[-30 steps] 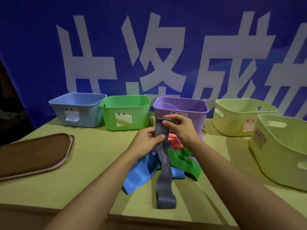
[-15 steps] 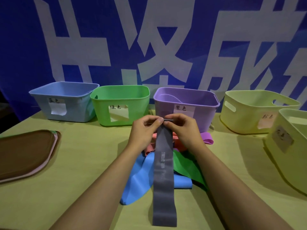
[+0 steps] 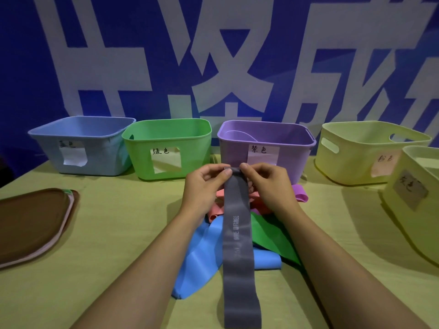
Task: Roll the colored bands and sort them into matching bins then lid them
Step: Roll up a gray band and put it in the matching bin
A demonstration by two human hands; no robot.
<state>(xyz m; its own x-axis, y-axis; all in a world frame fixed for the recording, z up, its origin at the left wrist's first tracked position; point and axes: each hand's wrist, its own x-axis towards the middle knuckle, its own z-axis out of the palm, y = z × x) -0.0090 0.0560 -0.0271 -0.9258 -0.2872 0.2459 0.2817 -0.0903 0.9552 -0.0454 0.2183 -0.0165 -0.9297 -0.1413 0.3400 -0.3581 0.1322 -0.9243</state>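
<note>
A flat, matte grey band (image 3: pixel 237 245) with faint printed lettering is pinched at its far end between the curled fingertips of the left hand (image 3: pixel 204 184) and the right hand (image 3: pixel 268 184). Its length is draped toward the near edge of the tabletop (image 3: pixel 114 233), over a heap of smooth bands: blue (image 3: pixel 202 257), green (image 3: pixel 273 236), salmon (image 3: pixel 217 205) and purple (image 3: pixel 299 194). Along the far edge, plastic bins with rounded corners are lined up: blue (image 3: pixel 95 148), green (image 3: pixel 166 138), purple (image 3: pixel 294 148) and pale yellow (image 3: pixel 351 157). A brown lid (image 3: pixel 31 222) is laid at the left edge.
</note>
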